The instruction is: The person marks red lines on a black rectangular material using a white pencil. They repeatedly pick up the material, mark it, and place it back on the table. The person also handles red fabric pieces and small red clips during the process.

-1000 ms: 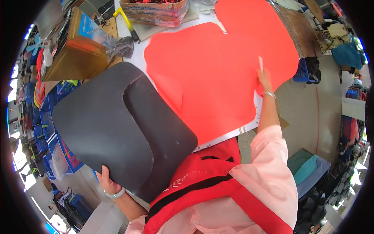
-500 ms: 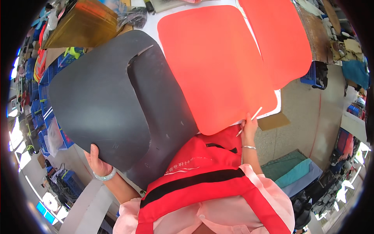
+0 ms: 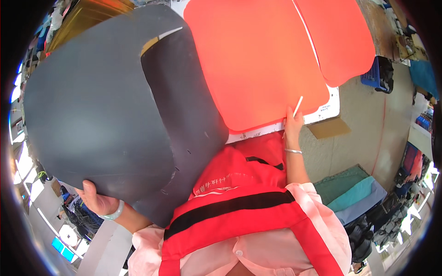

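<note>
The large dark grey foam sheet with rounded corners (image 3: 96, 106) is up off the white tabletop (image 3: 329, 108), tilted over its left end, with a second, darker grey sheet (image 3: 189, 115) lying against its right side and hanging past the near edge. The left hand (image 3: 99, 200) is clenched on the lower corner of this stack, thumb on top, a pale green bangle (image 3: 113, 214) at the wrist. Over on the right, the right hand (image 3: 292, 126) pinches a thin white stick (image 3: 298, 106), most likely a chalk marker, its tip at the near edge of the broad orange sheet with rounded corners (image 3: 258, 64). That orange sheet lies flat along the tabletop's near edge, and a second orange sheet (image 3: 338, 37) sits just beside it toward the right end, a narrow gap between them.

To handle this well, the grip on the grey stack looks as if it should stay firm at the corner so the floppy sheets do not sag or slide apart. The marker is probably best kept tight to the orange edge, pressing lightly. A red vest with a black band (image 3: 239, 207) covers the person's chest below.
</note>
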Available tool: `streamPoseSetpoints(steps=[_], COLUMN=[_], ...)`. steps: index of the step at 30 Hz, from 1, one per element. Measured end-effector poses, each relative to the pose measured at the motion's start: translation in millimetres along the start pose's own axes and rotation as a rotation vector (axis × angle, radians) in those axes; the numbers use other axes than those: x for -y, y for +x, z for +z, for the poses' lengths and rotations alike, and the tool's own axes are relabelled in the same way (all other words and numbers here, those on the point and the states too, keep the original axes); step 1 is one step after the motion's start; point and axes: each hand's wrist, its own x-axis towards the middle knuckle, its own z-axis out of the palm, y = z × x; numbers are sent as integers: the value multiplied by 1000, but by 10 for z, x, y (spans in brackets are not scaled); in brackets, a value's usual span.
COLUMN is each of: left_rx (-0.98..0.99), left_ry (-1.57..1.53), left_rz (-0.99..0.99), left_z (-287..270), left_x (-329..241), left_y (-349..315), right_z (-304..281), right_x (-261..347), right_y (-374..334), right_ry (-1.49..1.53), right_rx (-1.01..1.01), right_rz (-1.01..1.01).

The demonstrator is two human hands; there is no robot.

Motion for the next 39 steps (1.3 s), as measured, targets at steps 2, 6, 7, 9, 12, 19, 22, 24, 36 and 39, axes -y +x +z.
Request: streamPoseSetpoints(steps=[2, 6, 7, 9, 12, 19, 22, 24, 36, 39], left_rx=[3, 362, 480, 473, 598, 782, 838, 864, 389, 428], left_ry=[58, -128, -211, -269, -364, -442, -470, -473, 95, 137], left_rz=[4, -132, -215, -262, -310, -357, -370, -363, -314, -470], left_z=[-8, -123, -44, 83, 225, 925, 1167, 1323, 1554, 1623], left_x=[-184, -436, -485, -681, -598, -412, -293, -217, 946, 1505], left_y=[69, 378, 461, 580, 845, 1238, 1364, 1368, 1316, 1191], right_z=[6, -149, -140, -145, -138, -56, -328, -450, -205, -390], right_x=[-71, -402, -379, -462, -335, -66, -79, -47, 1143, 1310], right_y=[55, 119, 113, 207, 61, -117, -215, -183, 379, 638], right_ry=[-51, -195, -220, -319, -318, -353, -342, -165, 339, 55], right_rx=[23, 4, 20, 27, -17, -25, 96, 104, 463, 393], right_rz=[-67, -258, -277, -172, -158, -203, 7, -26, 76, 57])
